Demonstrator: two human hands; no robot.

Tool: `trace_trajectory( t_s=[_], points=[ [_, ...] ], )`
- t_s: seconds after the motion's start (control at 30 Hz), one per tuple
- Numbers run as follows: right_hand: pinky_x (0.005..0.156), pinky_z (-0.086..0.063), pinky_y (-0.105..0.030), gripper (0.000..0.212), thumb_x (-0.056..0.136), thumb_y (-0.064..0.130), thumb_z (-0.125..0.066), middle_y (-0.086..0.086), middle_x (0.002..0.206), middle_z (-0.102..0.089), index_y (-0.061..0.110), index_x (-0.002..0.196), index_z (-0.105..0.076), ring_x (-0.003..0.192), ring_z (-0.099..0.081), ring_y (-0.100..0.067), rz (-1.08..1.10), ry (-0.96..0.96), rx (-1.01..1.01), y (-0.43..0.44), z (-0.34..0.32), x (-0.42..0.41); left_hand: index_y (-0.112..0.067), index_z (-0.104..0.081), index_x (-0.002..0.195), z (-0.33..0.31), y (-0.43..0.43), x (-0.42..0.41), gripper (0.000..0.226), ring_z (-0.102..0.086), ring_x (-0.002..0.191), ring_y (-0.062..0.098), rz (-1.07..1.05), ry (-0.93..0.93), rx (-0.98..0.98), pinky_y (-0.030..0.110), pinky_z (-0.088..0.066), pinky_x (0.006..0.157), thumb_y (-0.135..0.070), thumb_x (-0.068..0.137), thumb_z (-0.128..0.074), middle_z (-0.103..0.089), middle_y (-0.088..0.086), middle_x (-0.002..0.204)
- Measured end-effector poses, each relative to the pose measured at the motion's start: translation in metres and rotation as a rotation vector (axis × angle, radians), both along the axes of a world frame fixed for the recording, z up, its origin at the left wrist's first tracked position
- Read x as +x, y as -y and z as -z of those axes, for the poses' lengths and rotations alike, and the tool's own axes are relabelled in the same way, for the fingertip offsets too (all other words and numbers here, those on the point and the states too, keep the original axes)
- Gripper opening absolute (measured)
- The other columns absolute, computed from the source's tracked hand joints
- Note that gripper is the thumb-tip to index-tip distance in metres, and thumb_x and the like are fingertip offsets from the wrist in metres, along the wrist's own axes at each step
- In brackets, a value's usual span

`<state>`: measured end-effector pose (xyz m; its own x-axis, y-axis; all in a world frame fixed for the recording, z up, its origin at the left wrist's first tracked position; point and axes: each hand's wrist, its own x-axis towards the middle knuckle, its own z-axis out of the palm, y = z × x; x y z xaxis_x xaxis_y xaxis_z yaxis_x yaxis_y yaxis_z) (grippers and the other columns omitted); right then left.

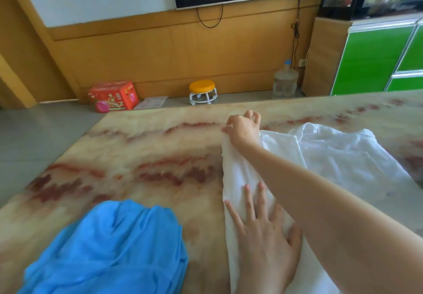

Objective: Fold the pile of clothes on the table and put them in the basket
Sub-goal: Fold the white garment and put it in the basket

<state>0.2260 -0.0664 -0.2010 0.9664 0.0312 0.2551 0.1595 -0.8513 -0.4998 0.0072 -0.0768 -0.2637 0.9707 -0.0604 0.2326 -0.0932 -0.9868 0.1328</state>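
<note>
Spread, straight fingers [250, 204] of the left hand [261, 236] are pressing the white garment [338, 163] flat onto the marble table [137, 147]. The right hand [242, 127] is pinching its far corner with curled fingers. A crumpled blue garment [109, 248] is lying near the left.

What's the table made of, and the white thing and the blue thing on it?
Table: looks like polished marble or a marble-look slab, cream with red veins and a soft sheen.
White cloth: thin woven fabric, maybe cotton; it creases and looks slightly see-through.
Blue cloth: thin, smooth fabric falling in soft folds; fibre unclear.
</note>
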Motion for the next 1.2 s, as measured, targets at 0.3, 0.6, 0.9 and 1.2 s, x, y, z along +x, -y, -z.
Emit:
trace_trajectory(
  t_s=[0.3, 0.6, 0.9, 1.2],
  points=[
    [0.106, -0.016, -0.036, 0.043, 0.094, 0.04, -0.051, -0.004, 0.143, -0.039, 0.018, 0.131, -0.048, 0.133, -0.024, -0.026, -0.116, 0.139, -0.034, 0.035, -0.016, -0.025, -0.034, -0.053, 0.131, 0.007, -0.003, -0.001, 0.063, -0.043, 0.131, 0.033, 0.015, -0.041, -0.086, 0.064, -0.02, 0.097, -0.059, 0.094, -0.008, -0.05, 0.003, 0.14],
    [0.101, -0.011, -0.027, 0.027, 0.089, 0.04, -0.056, 0.006, 0.15, -0.029, 0.032, 0.113, -0.066, 0.138, -0.016, -0.019, -0.313, -0.05, -0.039, 0.151, -0.004, -0.264, -0.017, -0.042, 0.139, -0.081, -0.051, 0.001, 0.042, -0.047, 0.121, 0.013, -0.076, -0.478, -1.487, 0.011, -0.042, 0.078, -0.028, 0.099, -0.042, -0.053, 0.009, 0.135],
    [0.094, -0.024, -0.022, 0.028, 0.093, 0.04, -0.053, 0.003, 0.127, -0.047, 0.034, 0.119, -0.063, 0.115, -0.034, -0.017, -0.371, -0.169, 0.044, 0.147, -0.024, -0.368, -0.011, -0.06, 0.109, -0.083, -0.066, -0.175, 0.017, -0.063, 0.093, 0.012, -0.109, -0.396, -1.066, 0.007, -0.043, 0.067, -0.011, 0.094, -0.053, -0.064, 0.0, 0.098],
    [0.07, -0.05, -0.026, 0.043, 0.091, 0.049, -0.051, 0.003, 0.097, -0.061, 0.018, 0.12, -0.059, 0.086, -0.063, -0.015, -0.226, -0.465, 0.276, 0.138, -0.03, -0.437, -0.018, -0.05, 0.116, -0.083, -0.045, -0.269, 0.038, -0.056, 0.107, 0.015, -0.154, -0.455, -0.61, 0.024, -0.045, 0.087, -0.032, 0.084, -0.066, -0.057, 0.0, 0.123]
  ],
)
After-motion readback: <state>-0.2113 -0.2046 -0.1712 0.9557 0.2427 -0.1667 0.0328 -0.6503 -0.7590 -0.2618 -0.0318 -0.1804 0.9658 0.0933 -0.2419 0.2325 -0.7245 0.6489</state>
